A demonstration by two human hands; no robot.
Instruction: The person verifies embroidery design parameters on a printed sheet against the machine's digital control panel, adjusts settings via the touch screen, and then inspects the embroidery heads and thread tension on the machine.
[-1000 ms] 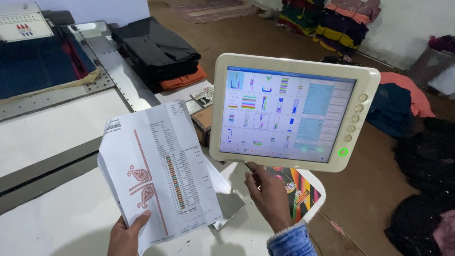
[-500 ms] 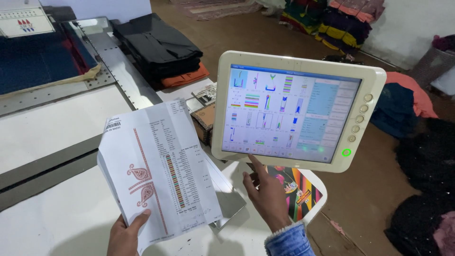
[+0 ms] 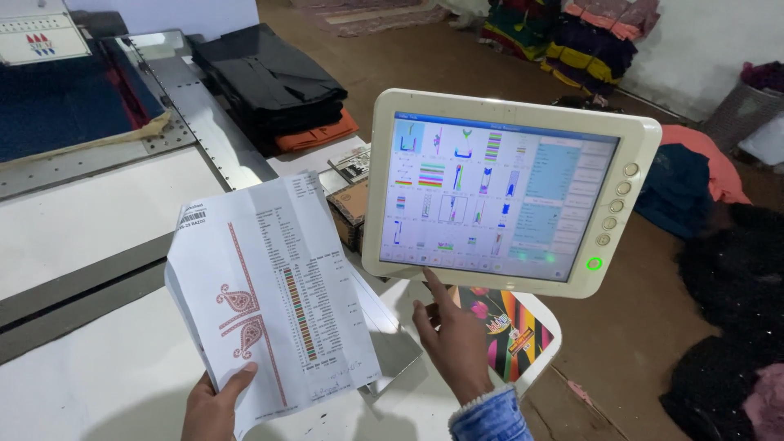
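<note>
White-framed touch screen (image 3: 506,192) tilted up, wider than tall | right hand (image 3: 453,339) just under its lower edge, index finger out, tip at the bottom icon row | left hand (image 3: 214,404) fingers pinch printed sheet (image 3: 273,298), left of screen.

The left hand (image 3: 211,407) comes up from the bottom edge with its back partly toward us, thumb laid flat across the front and the other fingers tucked behind, closed in a pinch. The right hand (image 3: 452,339) is raised higher on a wrist in a blue denim cuff, palm turned away, index finger stretched straight up and the remaining fingers loosely curled. Whether that fingertip actually presses anything is hard to tell from this angle.
</note>
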